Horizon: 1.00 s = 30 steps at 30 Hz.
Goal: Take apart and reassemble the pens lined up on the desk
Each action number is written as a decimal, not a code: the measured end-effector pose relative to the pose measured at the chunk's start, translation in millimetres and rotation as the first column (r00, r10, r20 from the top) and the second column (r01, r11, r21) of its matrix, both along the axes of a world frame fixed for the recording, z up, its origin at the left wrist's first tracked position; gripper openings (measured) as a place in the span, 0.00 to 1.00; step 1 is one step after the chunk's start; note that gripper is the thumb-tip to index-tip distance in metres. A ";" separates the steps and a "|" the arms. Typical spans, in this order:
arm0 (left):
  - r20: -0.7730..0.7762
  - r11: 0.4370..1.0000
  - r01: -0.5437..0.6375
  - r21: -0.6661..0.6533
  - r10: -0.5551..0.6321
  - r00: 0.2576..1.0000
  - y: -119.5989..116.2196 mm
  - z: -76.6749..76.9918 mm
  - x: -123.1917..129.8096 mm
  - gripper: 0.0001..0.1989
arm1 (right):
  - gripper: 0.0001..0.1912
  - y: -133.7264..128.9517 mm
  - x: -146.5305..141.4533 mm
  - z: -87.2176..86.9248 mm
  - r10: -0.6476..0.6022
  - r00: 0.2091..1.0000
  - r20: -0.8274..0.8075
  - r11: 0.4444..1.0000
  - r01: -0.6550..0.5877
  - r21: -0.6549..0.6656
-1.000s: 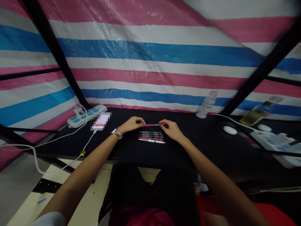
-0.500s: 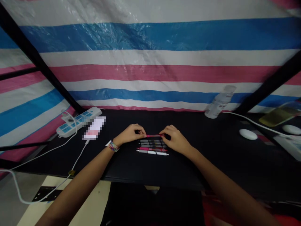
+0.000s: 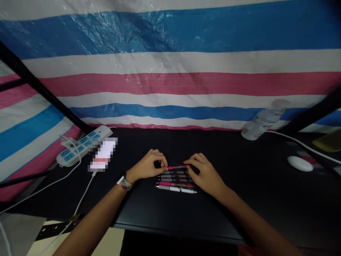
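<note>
A pink-red pen (image 3: 176, 167) lies crosswise at the far end of a row of pens on the black table. My left hand (image 3: 149, 164) pinches its left end between thumb and fingers. At the other end, my right hand (image 3: 204, 174) grips it with thumb and fingertips. Nearer to me, several grey-and-black pens (image 3: 173, 176) lie parallel, their right ends partly covered by my right hand. Below those come another pink-red pen (image 3: 170, 184) and, closest to me, a white pen (image 3: 177, 189).
To the left are a white power strip (image 3: 87, 145) and a phone (image 3: 103, 154) with a white cable. A clear bottle (image 3: 262, 122) stands at the back right, and a white computer mouse (image 3: 300, 163) lies at the right. Striped sheeting (image 3: 170, 83) hangs behind the table (image 3: 170, 217).
The camera view has shifted, so the table and hands appear lower and larger. Both hands keep hold of the far pink-red pen's ends, and the row looks the same.
</note>
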<state>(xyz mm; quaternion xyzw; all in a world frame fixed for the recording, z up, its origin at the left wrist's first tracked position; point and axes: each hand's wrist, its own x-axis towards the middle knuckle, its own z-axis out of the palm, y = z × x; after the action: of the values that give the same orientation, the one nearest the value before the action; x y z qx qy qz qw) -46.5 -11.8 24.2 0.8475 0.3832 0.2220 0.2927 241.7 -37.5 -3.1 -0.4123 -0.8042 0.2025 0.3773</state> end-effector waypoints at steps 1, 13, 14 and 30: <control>-0.006 1.000 0.003 0.004 -0.003 1.000 -0.2 0.1 0.1 0.06 | 0.12 -0.2 0.0 0.7 0.005 1.000 -0.002 1.000 -0.005 -0.007; 0.005 0.999 0.014 0.051 -0.014 1.000 4.8 -6.3 1.7 0.07 | 0.10 13.0 6.5 -1.0 0.095 0.995 0.037 0.993 -0.097 0.071; 0.004 0.998 0.017 0.055 -0.017 1.000 5.8 -6.3 2.3 0.07 | 0.10 14.1 7.2 -0.6 0.104 0.994 0.047 0.991 -0.107 0.075; 0.100 0.998 0.014 0.061 -0.020 0.995 13.8 -16.3 3.5 0.08 | 0.11 -27.7 -18.8 19.4 0.349 0.904 0.248 0.832 -0.420 0.362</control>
<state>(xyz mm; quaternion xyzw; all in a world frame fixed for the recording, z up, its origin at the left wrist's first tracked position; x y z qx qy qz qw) -43.0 2.0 7.9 0.8469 0.3539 0.2732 0.2879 222.9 -65.2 16.3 -0.1696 -0.9244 0.0660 0.3353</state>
